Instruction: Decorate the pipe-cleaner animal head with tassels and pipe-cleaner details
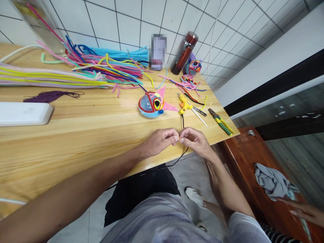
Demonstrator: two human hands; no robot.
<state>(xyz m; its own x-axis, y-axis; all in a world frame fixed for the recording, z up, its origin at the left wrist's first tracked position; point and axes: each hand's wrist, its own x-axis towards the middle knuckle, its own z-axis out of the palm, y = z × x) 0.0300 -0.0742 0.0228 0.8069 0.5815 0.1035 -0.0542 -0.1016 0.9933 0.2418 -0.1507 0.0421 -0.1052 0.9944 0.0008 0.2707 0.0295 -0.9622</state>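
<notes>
My left hand [165, 139] and my right hand [193, 140] meet over the table's front edge, both with fingers pinched. Between their fingertips shows a tiny orange piece [179, 138], too small and covered to tell its kind. Just beyond them sits a fish-shaped craft [149, 105] with a clear round body, red and blue pipe-cleaner trim, a yellow-ringed eye and pink fins. To its right lies a yellow glue gun [185, 105], its black cord running down past my right hand. Pliers [221, 122] with green and yellow handles rest near the right corner.
Bundles of coloured pipe cleaners [113, 69] cover the back left. A purple tassel [50, 96] and a white box-like device [24, 113] lie at left. A red-brown flask [184, 54] and a second fish craft [193, 66] stand by the wall. Another person's hand [301, 211] shows lower right.
</notes>
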